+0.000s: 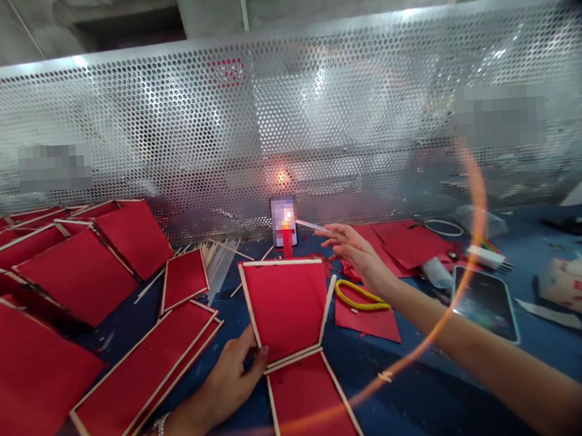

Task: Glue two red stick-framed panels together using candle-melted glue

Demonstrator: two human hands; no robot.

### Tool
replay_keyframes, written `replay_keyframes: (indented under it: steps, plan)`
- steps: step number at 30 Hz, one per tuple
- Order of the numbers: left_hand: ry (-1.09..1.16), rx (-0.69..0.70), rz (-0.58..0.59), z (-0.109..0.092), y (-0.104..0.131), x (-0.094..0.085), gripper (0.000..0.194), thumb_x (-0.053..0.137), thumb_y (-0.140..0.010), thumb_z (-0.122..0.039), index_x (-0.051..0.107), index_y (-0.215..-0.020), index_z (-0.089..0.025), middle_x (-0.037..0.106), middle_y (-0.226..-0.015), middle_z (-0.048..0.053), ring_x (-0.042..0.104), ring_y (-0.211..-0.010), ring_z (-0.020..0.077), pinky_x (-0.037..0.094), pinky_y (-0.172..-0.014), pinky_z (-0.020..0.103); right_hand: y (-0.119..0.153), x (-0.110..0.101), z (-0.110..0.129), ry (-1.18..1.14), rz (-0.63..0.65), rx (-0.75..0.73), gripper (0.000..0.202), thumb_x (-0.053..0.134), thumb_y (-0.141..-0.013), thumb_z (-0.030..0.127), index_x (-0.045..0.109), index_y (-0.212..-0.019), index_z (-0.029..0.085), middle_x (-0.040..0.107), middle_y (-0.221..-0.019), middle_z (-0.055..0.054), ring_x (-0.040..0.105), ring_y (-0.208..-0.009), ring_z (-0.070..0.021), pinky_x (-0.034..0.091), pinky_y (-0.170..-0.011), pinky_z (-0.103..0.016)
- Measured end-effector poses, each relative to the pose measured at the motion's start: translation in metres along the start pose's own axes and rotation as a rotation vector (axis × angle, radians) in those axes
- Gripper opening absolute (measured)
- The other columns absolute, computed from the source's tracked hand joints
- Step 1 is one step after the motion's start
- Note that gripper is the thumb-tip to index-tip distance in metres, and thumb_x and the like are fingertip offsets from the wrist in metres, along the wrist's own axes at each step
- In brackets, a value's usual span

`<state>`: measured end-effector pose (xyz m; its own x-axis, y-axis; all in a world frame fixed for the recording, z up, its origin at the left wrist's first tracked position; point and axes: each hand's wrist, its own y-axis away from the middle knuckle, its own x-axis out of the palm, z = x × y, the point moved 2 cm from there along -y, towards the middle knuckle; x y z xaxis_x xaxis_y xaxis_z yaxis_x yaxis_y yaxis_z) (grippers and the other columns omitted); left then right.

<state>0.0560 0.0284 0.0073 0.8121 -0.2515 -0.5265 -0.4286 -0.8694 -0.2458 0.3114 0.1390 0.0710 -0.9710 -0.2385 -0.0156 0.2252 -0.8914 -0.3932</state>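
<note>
My left hand [241,366] grips the left edge of a red card panel [287,310] bordered with thin wooden sticks, thumb on its face. A second framed red panel [309,404] joins it at the lower edge. My right hand [355,250] is closed on a thin, whitish translucent glue stick [314,226], reaching forward with it. The stick's far tip is at the flame of a lit red candle [287,243], which stands behind the panel. One loose-looking wooden stick [329,308] angles outward along the panel's right side.
Framed red panels [78,277] are stacked at left, near loose sticks [225,268]. A yellow loop handle [360,299] lies on red card at right, with red sheets [405,244], a phone [488,301] and a tissue pack [574,286] beyond. A perforated metal screen [364,121] closes the back.
</note>
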Motion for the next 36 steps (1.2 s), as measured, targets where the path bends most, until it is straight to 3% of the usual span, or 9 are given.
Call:
replay_keyframes:
  steps: [14, 19, 36]
  plan:
    - [-0.056, 0.009, -0.005, -0.0032, -0.0012, -0.001, 0.027, 0.038, -0.093, -0.028, 0.046, -0.119, -0.023, 0.064, -0.099, 0.003, 0.06, -0.077, 0.0173, 0.047, -0.074, 0.027, 0.0005, 0.0008, -0.0015, -0.003, 0.044, -0.021, 0.038, 0.05, -0.075, 0.023, 0.044, -0.113, 0.029, 0.05, -0.127, -0.003, 0.048, -0.105, -0.0204, 0.042, -0.08, -0.035]
    - [-0.033, 0.003, 0.003, -0.0035, -0.0019, -0.0011, 0.029, 0.038, -0.093, -0.027, 0.043, -0.121, -0.024, 0.063, -0.106, 0.003, 0.06, -0.088, 0.0187, 0.047, -0.076, 0.026, 0.0012, 0.0019, -0.0004, 0.008, 0.055, -0.027, 0.038, 0.051, -0.076, 0.023, 0.044, -0.113, 0.029, 0.049, -0.128, -0.003, 0.048, -0.106, -0.0206, 0.041, -0.082, -0.037]
    - [-0.042, 0.002, -0.009, -0.0023, -0.0006, -0.0002, 0.028, 0.039, -0.092, -0.026, 0.046, -0.119, -0.022, 0.065, -0.096, 0.004, 0.061, -0.077, 0.0174, 0.048, -0.071, 0.026, 0.0006, 0.0025, -0.0017, 0.011, 0.05, -0.032, 0.039, 0.051, -0.076, 0.025, 0.045, -0.114, 0.029, 0.051, -0.126, -0.003, 0.048, -0.105, -0.0207, 0.042, -0.081, -0.036]
